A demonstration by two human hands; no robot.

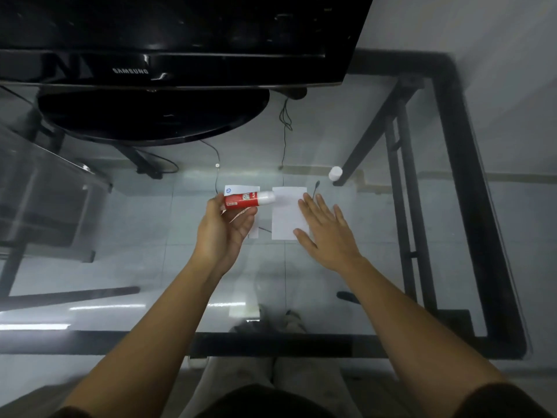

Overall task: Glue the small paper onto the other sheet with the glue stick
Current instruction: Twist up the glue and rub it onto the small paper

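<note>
My left hand (224,227) grips a red glue stick (245,200) lying sideways, its white uncapped tip pointing right over the edge of a white sheet (286,218) on the glass table. A second white paper (242,190) with a blue mark lies under and behind my left hand, mostly hidden. My right hand (327,230) rests flat, fingers spread, on the right side of the white sheet. A white cap (335,173) stands farther back on the right.
A black monitor (168,40) on an oval base (150,116) fills the back left. The glass tabletop has a black frame (476,206) along the right and near edges. Thin cables (284,140) run behind the papers.
</note>
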